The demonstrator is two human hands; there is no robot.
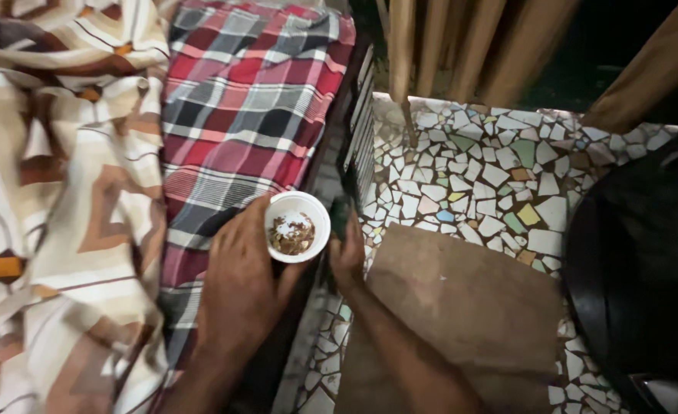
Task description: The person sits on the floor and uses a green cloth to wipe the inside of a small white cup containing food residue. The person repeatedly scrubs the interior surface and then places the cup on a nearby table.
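Holding a small white round cup [298, 226] of brown and white bits, the left hand [241, 280] is clasping it above the red checked cloth [247, 100]. Right hand [347, 257] is resting just beside, its grip unclear, over mosaic tile floor [492, 169].

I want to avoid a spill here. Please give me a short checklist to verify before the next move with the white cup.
1. Left hand grips the white cup at its side: ok.
2. Cup upright, opening facing up: ok.
3. Brownish contents stay low inside the cup, below the rim: ok.
4. Right hand free to help: cannot tell; it is beside the cup near a dark object, fingers partly hidden.
5. Flat place nearby: brown board on the mosaic floor: ok.
6. Checked cloth close beside the cup, could get soiled: not ok.
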